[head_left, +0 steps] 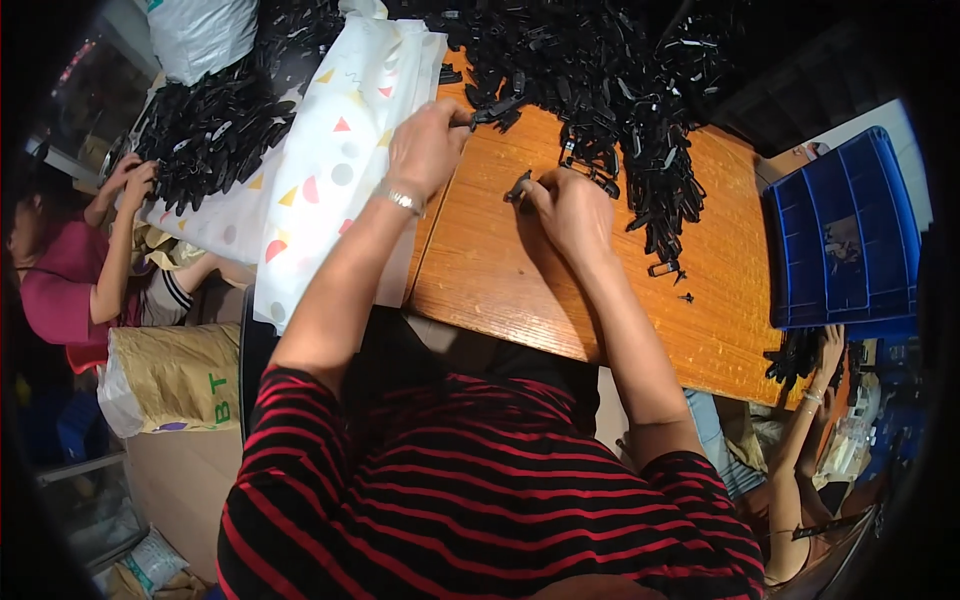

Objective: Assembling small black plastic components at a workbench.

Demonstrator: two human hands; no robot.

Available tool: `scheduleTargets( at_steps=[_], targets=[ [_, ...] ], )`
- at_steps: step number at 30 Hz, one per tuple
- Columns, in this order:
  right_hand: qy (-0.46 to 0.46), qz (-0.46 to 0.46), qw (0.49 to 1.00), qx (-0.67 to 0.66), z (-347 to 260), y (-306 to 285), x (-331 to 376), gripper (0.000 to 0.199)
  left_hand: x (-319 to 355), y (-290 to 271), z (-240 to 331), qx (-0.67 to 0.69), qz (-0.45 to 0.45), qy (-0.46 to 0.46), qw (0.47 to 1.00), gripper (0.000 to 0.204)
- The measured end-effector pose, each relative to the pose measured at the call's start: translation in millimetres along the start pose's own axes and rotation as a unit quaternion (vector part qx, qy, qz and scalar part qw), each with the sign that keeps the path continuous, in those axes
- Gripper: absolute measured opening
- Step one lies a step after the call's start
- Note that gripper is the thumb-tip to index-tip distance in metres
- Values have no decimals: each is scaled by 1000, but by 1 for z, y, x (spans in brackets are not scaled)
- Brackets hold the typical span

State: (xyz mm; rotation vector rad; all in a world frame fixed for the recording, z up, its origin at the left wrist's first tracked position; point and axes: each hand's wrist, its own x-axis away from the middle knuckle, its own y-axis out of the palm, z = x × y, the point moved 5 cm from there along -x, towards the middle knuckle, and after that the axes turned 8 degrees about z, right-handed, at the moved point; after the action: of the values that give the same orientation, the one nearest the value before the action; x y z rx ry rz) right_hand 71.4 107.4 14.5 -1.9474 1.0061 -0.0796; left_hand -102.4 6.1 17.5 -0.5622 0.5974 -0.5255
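Left hand (pixel 428 148) is pinched shut on a black plastic clip (pixel 497 110) at the far edge of the wooden table (pixel 500 280), right by the heap of clips (pixel 600 70) for easy grabbing. Right hand (pixel 572 212) has fingers clamped on a second clip piece (pixel 519 188) mid-table, probably steadying it.

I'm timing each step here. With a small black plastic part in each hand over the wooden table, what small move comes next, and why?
Probably bring the left hand and its black plastic part toward the right hand, whose black part rests on the wooden table: the two pieces are apart.
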Motion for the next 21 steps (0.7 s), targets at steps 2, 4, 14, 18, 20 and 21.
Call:
scheduleTargets(
  at_steps=[2,4,14,18,20,21],
  targets=[
    [-24,-30,990,135,-3,11,-11,30,-21,6,-10,-156,39,81,984,16],
    [-77,-5,988,134,-2,22,-12,25,-30,16,-23,-213,0,119,970,19],
    [-200,-10,978,56,-29,46,5,13,-13,29,-16,-186,-36,153,970,19],
    [-218,-64,971,72,-36,53,25,16,4,21,-22,-48,33,63,996,22],
    [-224,-52,973,33,-34,52,30,18,11,22,-29,196,-10,-85,977,21],
    [-223,-52,973,32,-32,51,31,18,17,20,-24,196,-11,-85,977,21]
  ],
)
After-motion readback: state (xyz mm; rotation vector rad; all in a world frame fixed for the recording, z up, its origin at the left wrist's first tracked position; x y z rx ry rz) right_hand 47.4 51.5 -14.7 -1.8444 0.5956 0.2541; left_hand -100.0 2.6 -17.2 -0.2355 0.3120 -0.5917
